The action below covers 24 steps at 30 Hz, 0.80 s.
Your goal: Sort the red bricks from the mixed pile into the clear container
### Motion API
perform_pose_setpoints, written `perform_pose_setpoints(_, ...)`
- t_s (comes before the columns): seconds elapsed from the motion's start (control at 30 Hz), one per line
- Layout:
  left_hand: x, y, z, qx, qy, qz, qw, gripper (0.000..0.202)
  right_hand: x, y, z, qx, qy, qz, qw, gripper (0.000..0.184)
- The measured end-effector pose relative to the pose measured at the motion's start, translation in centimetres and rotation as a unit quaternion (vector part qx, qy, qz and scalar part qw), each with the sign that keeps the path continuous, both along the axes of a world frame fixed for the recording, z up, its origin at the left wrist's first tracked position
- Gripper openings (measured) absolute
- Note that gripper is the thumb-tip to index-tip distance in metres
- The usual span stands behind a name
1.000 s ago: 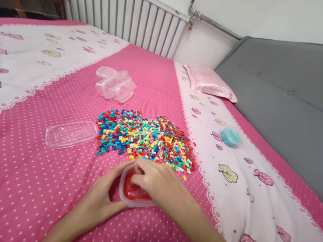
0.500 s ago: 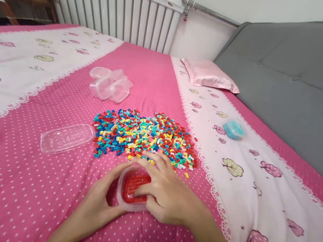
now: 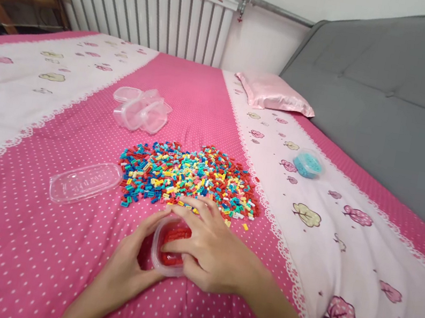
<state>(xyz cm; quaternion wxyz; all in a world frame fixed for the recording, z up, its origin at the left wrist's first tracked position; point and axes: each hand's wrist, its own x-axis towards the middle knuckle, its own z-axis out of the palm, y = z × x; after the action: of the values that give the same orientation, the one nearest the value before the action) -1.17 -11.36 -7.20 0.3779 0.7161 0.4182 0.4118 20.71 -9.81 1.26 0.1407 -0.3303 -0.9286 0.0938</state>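
My left hand (image 3: 129,262) is wrapped around the left side of a small clear plastic container (image 3: 157,245), thumb at the near side and fingers at the far side. Inside the container lie small red building bricks (image 3: 177,237), in a layer. My right hand (image 3: 208,245) arches over its right side, one finger reaching in and touching the red bricks, the other fingers spread past the far rim. No brick shows in its fingers. Just beyond both hands spreads a pile of mixed coloured bricks (image 3: 189,174) on the pink bedspread (image 3: 32,237).
A clear lid (image 3: 86,182) lies left of the pile. Farther back sit several stacked clear containers (image 3: 143,110). On the right, a container of light blue pieces (image 3: 308,164) rests near a pink pillow (image 3: 274,93). A grey headboard (image 3: 390,96) borders the right.
My right hand's finger inside the container has shifted left across the red bricks. My left hand keeps its hold on the container. The view has shifted slightly.
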Motion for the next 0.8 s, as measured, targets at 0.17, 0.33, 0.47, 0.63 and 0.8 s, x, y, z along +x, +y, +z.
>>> perform_pose_setpoints(0.17,0.0,0.0,0.2,-0.001,-0.003,-0.005,1.0,0.082,-0.3,0.0,-0.2,0.0,-0.013,-0.002,1.0,0.024)
perform_pose_setpoints(0.33,0.0,-0.1,0.2,-0.013,-0.007,-0.005,1.0,0.08,0.4,0.1,0.3,-0.014,0.03,-0.008,0.999,0.028)
perform_pose_setpoints(0.47,0.0,0.0,0.3,-0.017,-0.01,-0.024,1.0,0.08,2.6,0.0,0.6,-0.035,0.108,-0.087,0.99,0.035)
perform_pose_setpoints(0.63,-0.3,0.0,0.1,0.005,0.018,-0.014,1.0,0.08,4.6,-0.6,-0.1,-0.061,0.161,-0.152,0.973,0.035)
perform_pose_setpoints(0.8,-0.5,-0.1,-0.3,0.03,0.034,0.003,0.999,0.08,3.5,-1.3,-0.8,-0.085,0.127,-0.134,0.979,0.024)
